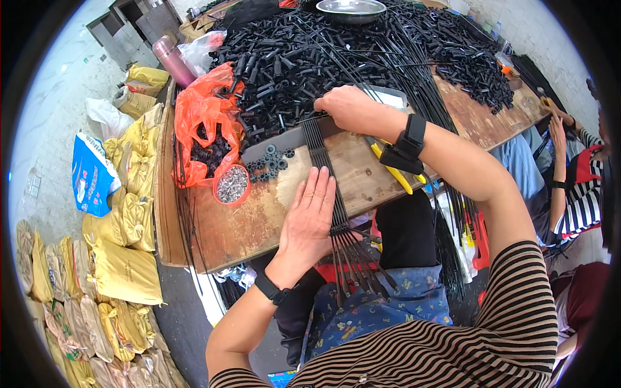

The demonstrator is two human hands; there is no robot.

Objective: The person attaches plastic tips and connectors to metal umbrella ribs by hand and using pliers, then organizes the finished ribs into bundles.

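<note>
Slim, smooth black rods (317, 145) lie in a flat row across a scuffed wooden desk (259, 220), the left hand (308, 213) pressed over them, fingers straight; the right hand (352, 110) curls a tight grip near their far ends, contents hidden.

Black-and-tan striped top (414, 352), short sleeves (521, 291); black wrist straps (409, 142); blue patterned apron (381, 312); dark trousers (406, 229).

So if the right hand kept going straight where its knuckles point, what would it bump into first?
Probably the pile of black tubes, just to the left of the right hand. I can't tell how high the hand is, so it might pass over some of them.
</note>
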